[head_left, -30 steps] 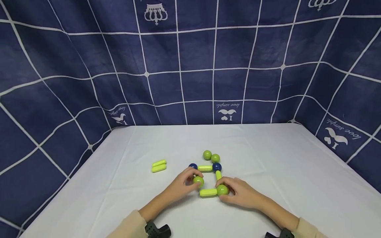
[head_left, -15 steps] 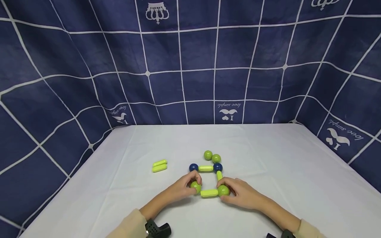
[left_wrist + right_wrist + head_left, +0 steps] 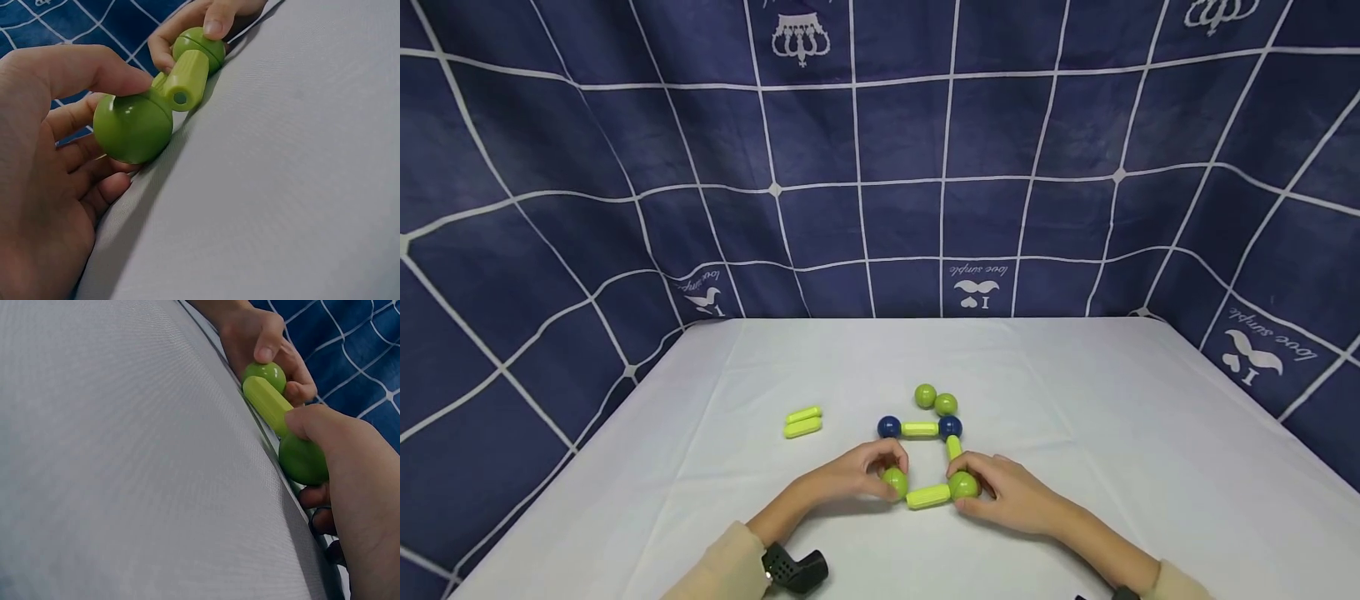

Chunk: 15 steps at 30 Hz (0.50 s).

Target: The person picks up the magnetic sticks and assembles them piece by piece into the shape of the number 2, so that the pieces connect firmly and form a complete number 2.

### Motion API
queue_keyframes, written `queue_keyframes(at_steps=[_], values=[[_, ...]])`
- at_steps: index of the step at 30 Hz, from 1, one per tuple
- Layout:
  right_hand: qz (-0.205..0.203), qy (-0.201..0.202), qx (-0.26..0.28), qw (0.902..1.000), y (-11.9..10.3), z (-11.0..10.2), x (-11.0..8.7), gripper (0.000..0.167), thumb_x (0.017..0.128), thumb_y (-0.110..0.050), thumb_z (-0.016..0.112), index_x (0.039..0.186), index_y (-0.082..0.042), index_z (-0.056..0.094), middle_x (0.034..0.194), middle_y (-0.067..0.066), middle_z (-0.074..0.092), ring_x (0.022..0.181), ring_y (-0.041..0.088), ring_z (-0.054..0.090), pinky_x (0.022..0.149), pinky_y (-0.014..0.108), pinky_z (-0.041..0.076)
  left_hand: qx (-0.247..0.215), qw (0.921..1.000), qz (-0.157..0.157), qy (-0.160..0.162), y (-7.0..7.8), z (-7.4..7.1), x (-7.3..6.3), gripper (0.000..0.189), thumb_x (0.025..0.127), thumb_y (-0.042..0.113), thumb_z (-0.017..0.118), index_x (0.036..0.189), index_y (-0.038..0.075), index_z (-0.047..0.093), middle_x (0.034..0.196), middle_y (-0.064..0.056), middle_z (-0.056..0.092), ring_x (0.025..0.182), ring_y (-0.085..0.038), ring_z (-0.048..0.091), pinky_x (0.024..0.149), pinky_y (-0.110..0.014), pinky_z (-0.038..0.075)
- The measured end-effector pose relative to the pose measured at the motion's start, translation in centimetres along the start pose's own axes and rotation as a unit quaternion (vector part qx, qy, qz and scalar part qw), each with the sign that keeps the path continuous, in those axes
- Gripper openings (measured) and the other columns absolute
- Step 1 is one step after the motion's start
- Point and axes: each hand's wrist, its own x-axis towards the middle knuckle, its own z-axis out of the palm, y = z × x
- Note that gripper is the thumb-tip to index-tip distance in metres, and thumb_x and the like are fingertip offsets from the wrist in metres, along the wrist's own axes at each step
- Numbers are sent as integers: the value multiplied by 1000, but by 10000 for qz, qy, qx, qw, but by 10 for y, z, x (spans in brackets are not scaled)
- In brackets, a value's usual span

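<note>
My left hand (image 3: 853,477) pinches a green ball (image 3: 132,128) between thumb and fingers. Beside it lies the left end of a yellow-green rod (image 3: 928,497); the left wrist view shows a small round hole in that end. The rod's other end meets a second green ball (image 3: 963,485), which my right hand (image 3: 1013,496) grips with thumb and fingers. From there a side rod (image 3: 953,447) runs back to a dark blue ball (image 3: 950,427). A back rod (image 3: 920,429) joins this to another blue ball (image 3: 889,427). My right fingers partly hide the side rod.
Two loose green balls (image 3: 925,395) sit just behind the right blue ball, the nearer one close against it. Two yellow-green rods (image 3: 802,427) lie side by side on the left of the white-covered table (image 3: 715,508). A dark blue gridded curtain (image 3: 895,217) surrounds its back and sides.
My left hand has brought its green ball nearer to me, down beside the front rod's left end. That rod's left end has swung slightly toward me. The right hand keeps its grip.
</note>
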Motion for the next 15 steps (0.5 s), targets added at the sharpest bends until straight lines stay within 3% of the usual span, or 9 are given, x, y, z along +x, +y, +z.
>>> queue_keyframes(at_steps=[2, 11, 15], values=[[-25, 8, 34, 10000, 0, -1, 0, 24, 84, -42, 60, 103, -31, 53, 72, -18, 45, 63, -2, 38, 59, 18, 31, -26, 10000, -28, -21, 0, 0, 0, 30, 71, 8, 64, 97, 0, 52, 88, 2, 49, 81, -5, 44, 74, -17, 37], [72, -58, 235, 9997, 0, 2, -2, 25, 84, -40, 61, 104, -30, 53, 70, -17, 44, 62, -2, 37, 57, 18, 32, -192, 9993, -221, -216, 1, 2, -3, 30, 70, 8, 66, 95, -2, 52, 87, 5, 50, 80, -3, 46, 75, -17, 37], [77, -1, 208, 9998, 0, 1, -1, 25, 83, -40, 61, 105, -30, 52, 69, -17, 43, 60, -3, 36, 56, 16, 31, -197, 9993, -156, -289, 1, 1, -3, 29, 71, 9, 67, 93, -2, 51, 85, 7, 49, 79, -2, 45, 76, -17, 37]])
